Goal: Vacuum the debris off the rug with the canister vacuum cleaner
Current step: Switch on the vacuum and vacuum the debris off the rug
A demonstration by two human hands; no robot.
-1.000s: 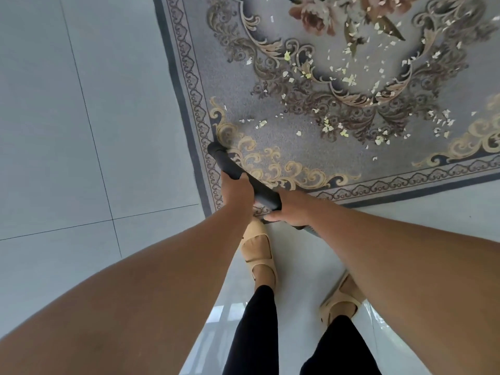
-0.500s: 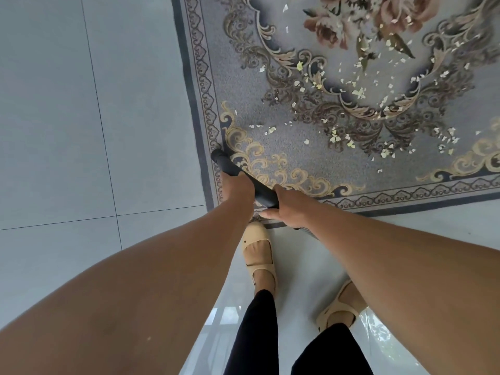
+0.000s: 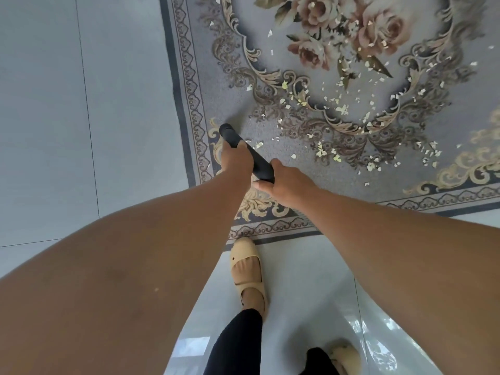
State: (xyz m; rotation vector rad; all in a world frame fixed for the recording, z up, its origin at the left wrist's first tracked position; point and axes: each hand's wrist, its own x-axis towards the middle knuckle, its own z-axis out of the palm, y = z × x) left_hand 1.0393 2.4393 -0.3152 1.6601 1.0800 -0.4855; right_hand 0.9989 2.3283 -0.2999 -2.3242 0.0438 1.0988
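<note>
both hands are closed around the black vacuum wand [image 3: 251, 155], the left hand [image 3: 235, 159] higher up near its far end and the right hand [image 3: 284, 182] wrapped on the nearer part, so the tube runs slantwise between them over the rug [image 3: 270, 136]. the wand's mouth lies low at the rug's near-left corner, above the gold scrollwork, though whether it is touching the pile cannot be told from here (the canister itself is out of view). the debris [image 3: 338, 109], pale flakes, is spread across the floral medallion and the grey field to the right of the wand tip, with a few bits just beside it and the thicker scatter well apart toward the roses. to do this step well, it looks best to keep the mouth flat and close to the pile and draw it in slow, overlapping passes from the corner toward the medallion, letting the left hand steer and the right hand push. light flakes like these would likely scatter if the tip is swept fast. the shoe [image 3: 247, 269] stands on the tile [image 3: 81, 131] at the rug's border, so stepping forward may be needed to reach the far flakes without lifting the tip.
</note>
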